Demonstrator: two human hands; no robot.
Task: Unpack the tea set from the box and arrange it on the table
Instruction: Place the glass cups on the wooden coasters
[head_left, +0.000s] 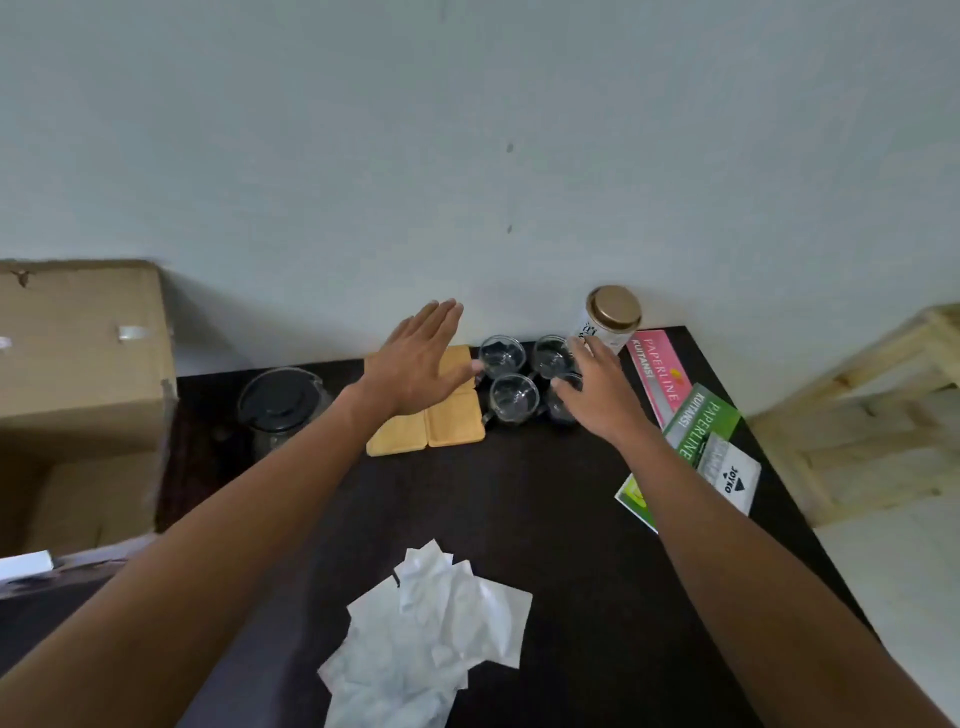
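Several small glass cups (511, 396) stand grouped at the back of the dark table (545, 509). To their left lie light wooden coasters (454, 425), and further left a glass teapot (283, 408) with a dark lid. My left hand (415, 364) hovers flat and open above the coasters, its thumb near the cups. Spread over the right-hand cups is my right hand (597, 387), fingers apart, holding nothing. The cardboard box (78, 374) stands at the table's left end.
A white tin with a gold lid (610, 319) stands against the wall behind the cups. Pink and green receipt books (685, 415) lie at the right edge. Crumpled white wrapping paper (431, 634) lies near me. A wooden rack (872, 415) stands beyond the table's right side.
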